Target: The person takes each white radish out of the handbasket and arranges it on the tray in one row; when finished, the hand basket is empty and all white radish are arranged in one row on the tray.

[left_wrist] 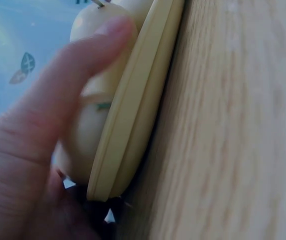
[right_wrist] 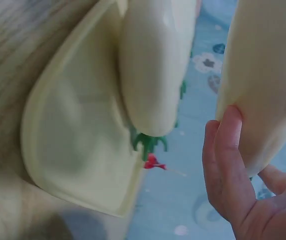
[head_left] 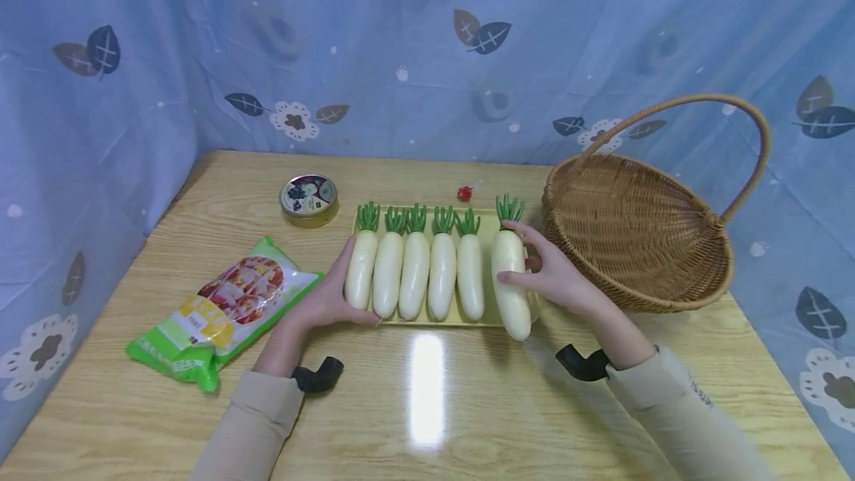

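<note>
Several white radishes with green tops lie side by side on a pale yellow tray. My left hand rests against the leftmost radish at the tray's left end. Its thumb stretches along the front, over the radish ends in the left wrist view, and its other fingertips are partly hidden. My right hand holds another white radish, leaf end away from me, over the tray's right part. The right wrist view shows this radish apart from the row, with fingers and thumb around it.
A wicker basket with a tall handle stands right of the tray. To the left lie a green-edged food bag and a round tin. A small red object sits behind the tray. Blue curtains border the table.
</note>
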`<state>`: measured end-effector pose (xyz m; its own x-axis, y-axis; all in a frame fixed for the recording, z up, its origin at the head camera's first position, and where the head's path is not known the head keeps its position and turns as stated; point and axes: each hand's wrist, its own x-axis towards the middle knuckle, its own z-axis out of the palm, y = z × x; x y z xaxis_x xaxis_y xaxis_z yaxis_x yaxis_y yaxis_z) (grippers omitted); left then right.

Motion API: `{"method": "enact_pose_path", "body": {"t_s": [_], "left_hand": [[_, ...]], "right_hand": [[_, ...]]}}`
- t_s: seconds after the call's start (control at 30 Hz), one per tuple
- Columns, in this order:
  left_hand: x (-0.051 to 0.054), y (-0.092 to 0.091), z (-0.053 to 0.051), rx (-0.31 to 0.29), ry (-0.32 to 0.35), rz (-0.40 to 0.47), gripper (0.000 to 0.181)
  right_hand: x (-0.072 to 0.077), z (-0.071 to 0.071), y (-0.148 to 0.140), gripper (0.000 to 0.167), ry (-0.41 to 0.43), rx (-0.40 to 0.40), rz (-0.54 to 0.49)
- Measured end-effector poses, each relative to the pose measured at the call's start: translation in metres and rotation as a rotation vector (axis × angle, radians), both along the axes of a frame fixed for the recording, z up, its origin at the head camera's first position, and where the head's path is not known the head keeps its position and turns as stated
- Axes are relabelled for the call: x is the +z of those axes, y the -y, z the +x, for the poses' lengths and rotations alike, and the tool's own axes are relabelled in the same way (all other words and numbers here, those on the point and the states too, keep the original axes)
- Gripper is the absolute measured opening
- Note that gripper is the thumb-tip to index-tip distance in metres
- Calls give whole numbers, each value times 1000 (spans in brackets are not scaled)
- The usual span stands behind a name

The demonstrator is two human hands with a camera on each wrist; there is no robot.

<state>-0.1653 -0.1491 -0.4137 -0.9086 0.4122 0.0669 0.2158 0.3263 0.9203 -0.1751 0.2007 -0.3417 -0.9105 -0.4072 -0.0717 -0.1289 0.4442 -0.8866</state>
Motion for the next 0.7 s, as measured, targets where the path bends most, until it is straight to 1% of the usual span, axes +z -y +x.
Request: {"method": "enact_pose_path", "body": {"t_s": [0.13, 0.2, 0.3, 0.33, 0.47, 0.57, 0.7], "left_hand": [[-11, 6, -5, 27, 25, -86, 134], [-14, 8, -6, 37, 30, -129, 134], [-17, 9, -6, 37, 39, -128, 133], [-17, 9, -6, 29, 34, -117, 133], [0, 5, 1, 12, 58, -58, 133], [9, 2, 6, 14, 86, -36, 135], [-4, 5, 0, 21, 80, -76, 140]], "right_hand": [[-11, -6, 2, 78, -7, 2, 29], [-16, -9, 2, 78, -6, -2, 44], [-21, -12, 2, 78, 12, -11, 62], [-23, -14, 2, 78, 16, -11, 65], [-30, -18, 3, 78, 22, -2, 57], [-34, -22, 3, 78, 16, 7, 44], [-39, -27, 4, 78, 20, -3, 52]]}}
